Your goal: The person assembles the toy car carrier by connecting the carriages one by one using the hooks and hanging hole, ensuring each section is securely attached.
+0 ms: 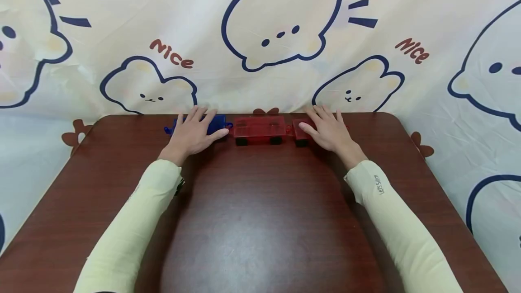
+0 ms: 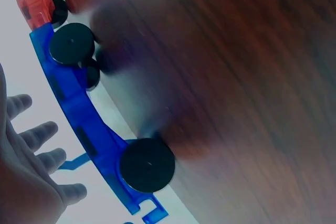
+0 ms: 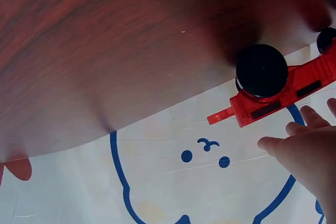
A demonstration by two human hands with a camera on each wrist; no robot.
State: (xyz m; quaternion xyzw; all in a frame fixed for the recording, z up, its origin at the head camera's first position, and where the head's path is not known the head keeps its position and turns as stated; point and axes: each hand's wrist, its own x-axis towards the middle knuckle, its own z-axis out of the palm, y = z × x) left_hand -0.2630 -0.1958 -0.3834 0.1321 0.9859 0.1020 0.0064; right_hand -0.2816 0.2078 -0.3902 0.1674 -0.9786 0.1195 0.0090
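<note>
Three translucent toy train cars on black wheels stand in a row at the table's far edge. The left one is a blue car (image 1: 217,124), also seen from the side in the left wrist view (image 2: 79,100). My left hand (image 1: 193,134) lies over it with fingers spread, hiding much of it. In the middle stands a red car (image 1: 260,127), with small hooks at both ends. At the right is another red car (image 1: 300,134), partly covered by my right hand (image 1: 330,131), whose fingers are extended. Whether either hand presses on its car, I cannot tell.
The dark brown wooden table (image 1: 260,220) reaches from the cars back toward me. Right behind its far edge hangs a white cloth (image 1: 260,87) printed with cartoon figures.
</note>
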